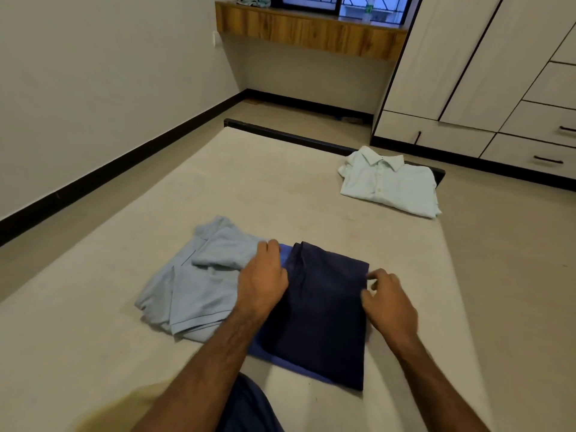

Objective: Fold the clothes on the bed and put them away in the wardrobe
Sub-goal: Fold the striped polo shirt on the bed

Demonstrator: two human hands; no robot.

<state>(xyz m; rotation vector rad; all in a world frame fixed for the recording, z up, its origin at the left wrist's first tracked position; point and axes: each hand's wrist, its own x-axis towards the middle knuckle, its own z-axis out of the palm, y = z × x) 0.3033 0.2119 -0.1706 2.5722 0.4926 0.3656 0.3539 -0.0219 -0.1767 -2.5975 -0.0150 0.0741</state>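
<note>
A plain room: pale walls with a dark skirting, a wooden ledge [308, 32] under the window, and a closed wardrobe [498, 73] with drawers along the right. The bed [93, 353] has a bare beige cover.

Near its middle lies a navy garment [324, 313], folded into a rectangle, with a brighter blue layer [286, 366] showing along its near edge. Touching its left side is a light blue polo [199, 285], loosely crumpled. Well apart, at the far right corner, sits a folded white shirt [389, 185], collar up.

The left hand [263, 280] rests where the polo meets the navy piece, fingers curled onto the cloth; I cannot tell whether it is gripping. The right hand [389, 304] pinches the navy garment's right edge.

A bottle [368, 9] on the ledge has a green label, too small to read.
</note>
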